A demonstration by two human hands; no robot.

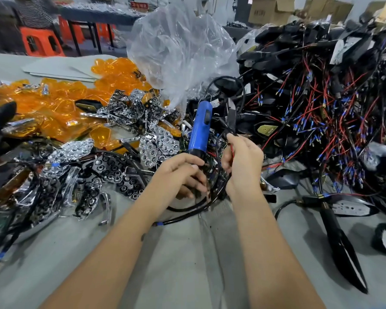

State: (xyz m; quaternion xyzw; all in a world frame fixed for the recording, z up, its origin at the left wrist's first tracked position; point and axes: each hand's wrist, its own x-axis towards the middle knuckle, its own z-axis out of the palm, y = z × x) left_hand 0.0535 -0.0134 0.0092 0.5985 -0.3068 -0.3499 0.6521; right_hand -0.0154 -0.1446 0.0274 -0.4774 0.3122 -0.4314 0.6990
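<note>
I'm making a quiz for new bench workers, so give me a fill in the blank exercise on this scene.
The tool held by the left hand is ____ in colour.
The right hand pinches a thin ____ wire.
The lenses heaped at the left are ____.
Missing words: blue, red, orange.

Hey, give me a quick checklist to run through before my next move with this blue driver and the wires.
1. Grip on blue driver: ok, left hand holds its lower end, tip down.
2. Grip on red wire: ok, right hand pinches it.
3. Bit seated on its target: cannot tell, fingers hide it.
4. Black cable out of the way: not ok, it loops under both hands.
5. Driver switch setting: cannot tell.
</note>
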